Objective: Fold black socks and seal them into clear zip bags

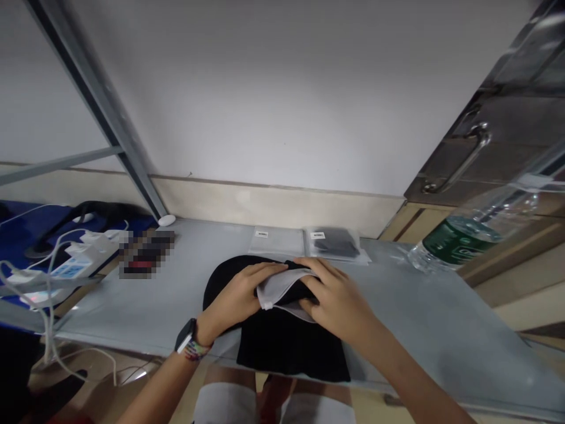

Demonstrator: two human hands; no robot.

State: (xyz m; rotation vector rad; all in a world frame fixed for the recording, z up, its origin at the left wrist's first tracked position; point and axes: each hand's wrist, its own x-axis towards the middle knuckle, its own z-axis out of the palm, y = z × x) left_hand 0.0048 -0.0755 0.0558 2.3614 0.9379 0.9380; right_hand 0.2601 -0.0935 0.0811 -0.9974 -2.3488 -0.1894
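Note:
A translucent zip bag (276, 287) with a white slider gapes in front of me, its mouth showing dark inside. My left hand (238, 297), with a watch and a woven bracelet at the wrist, is closed on the bag's left edge. Fingers of my right hand (338, 303) reach into the opening and grip its right side. Below and behind the bag lies a black fabric item (293, 347); a rounded part curves out at the left and a wide flap hangs toward me. What kind of item it is, I cannot tell. My hands hide much of the bag.
Two flat, labelled clear packets, one pale (278, 241) and one with dark contents (333, 244), lie at the back of the grey table (419, 335). A plastic bottle (463, 238) is on the right. Power strips (83, 259) with white cables are on the left, near a metal post (132, 168).

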